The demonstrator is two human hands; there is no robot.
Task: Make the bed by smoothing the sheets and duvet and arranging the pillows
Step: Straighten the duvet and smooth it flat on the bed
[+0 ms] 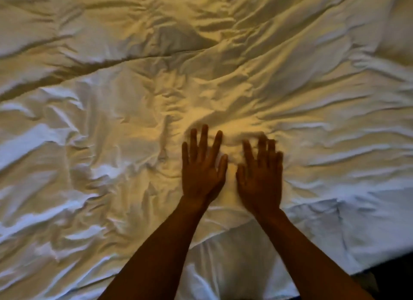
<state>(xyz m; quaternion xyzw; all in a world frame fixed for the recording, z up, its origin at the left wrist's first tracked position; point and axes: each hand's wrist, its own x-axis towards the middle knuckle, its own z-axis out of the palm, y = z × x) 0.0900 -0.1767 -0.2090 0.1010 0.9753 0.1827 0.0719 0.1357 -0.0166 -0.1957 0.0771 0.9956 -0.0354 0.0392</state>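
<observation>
Left hand [201, 172]: fingers spread, flat on the crumpled white fabric duvet [111, 120].
Right hand [260, 176]: fingers spread, flat alongside.

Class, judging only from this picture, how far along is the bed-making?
Done: the white duvet is spread over the bed. In hand: the left hand and right hand lie flat on it, fingers straight, side by side. Left: creases cover the duvet, and no arranged pillows can be made out.

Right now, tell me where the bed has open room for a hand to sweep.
Open duvet stretches left of the left hand and right of the right hand. Between the hands the gap is tight. Far right, a pillow borders it.
</observation>
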